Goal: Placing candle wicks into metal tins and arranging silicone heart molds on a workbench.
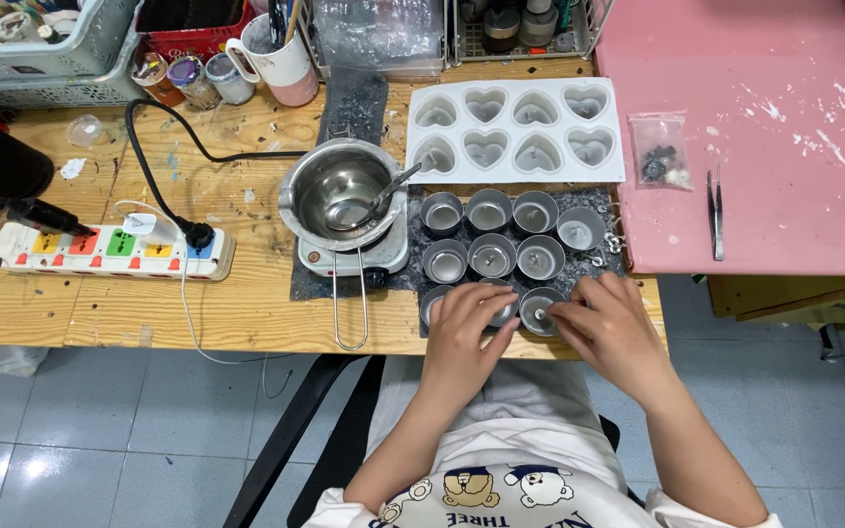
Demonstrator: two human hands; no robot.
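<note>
Several small round metal tins (pixel 492 254) stand in rows on a dark mat (pixel 405 276) at the front edge of a wooden table (pixel 246 313). My left hand (pixel 464 323) rests over the front-row tins, its fingers on the middle one. My right hand (pixel 603 318) pinches at the rim of the front right tin (pixel 538 309), fingertips close together. Whether anything small sits between those fingertips is too small to tell. Behind the tins lies a white heart-shaped mould tray (pixel 515 130).
A steel pot (pixel 336 191) with a spoon sits on a small hot plate, its long handle (pixel 349 308) reaching past the table edge. A power strip (pixel 114 251) lies left. Tweezers (pixel 716 210) and a small bag (pixel 659 149) rest on a pink surface (pixel 784 196). Crates and jars line the back.
</note>
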